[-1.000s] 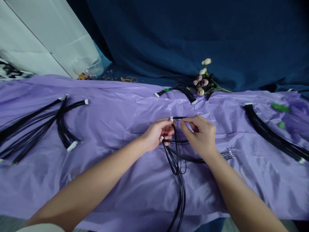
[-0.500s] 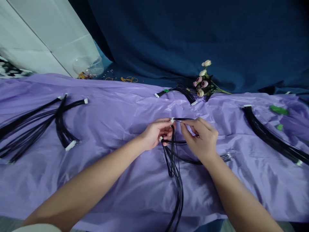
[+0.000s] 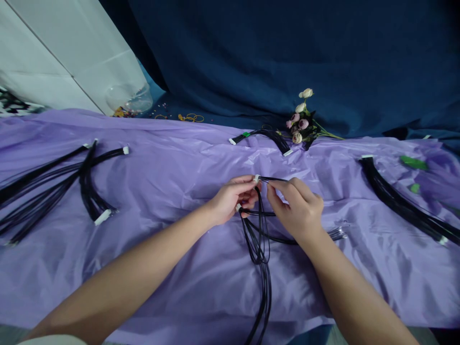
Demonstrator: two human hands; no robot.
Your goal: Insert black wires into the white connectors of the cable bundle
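My left hand (image 3: 232, 200) pinches a small white connector (image 3: 256, 178) between thumb and forefinger. A second white connector (image 3: 238, 207) shows at its lower fingers. From both connectors run thin black wires (image 3: 265, 273), which hang in a loop and trail toward the front edge of the purple cloth. My right hand (image 3: 296, 206) is closed in a pinch on thin black wires just right of the upper connector. Bare silvery wire ends (image 3: 338, 233) stick out beyond my right wrist.
Black cable bundles with white connectors lie at the left (image 3: 86, 177), at the back middle (image 3: 269, 134) and at the right (image 3: 398, 201) of the purple cloth (image 3: 161, 167). Artificial flowers (image 3: 300, 122) and a clear bowl (image 3: 132, 98) are at the back. Green pieces (image 3: 413, 163) lie right.
My right hand has shifted slightly left along the wires, closer to the upper connector. The hanging wire loop has spread a little. My left hand keeps its hold.
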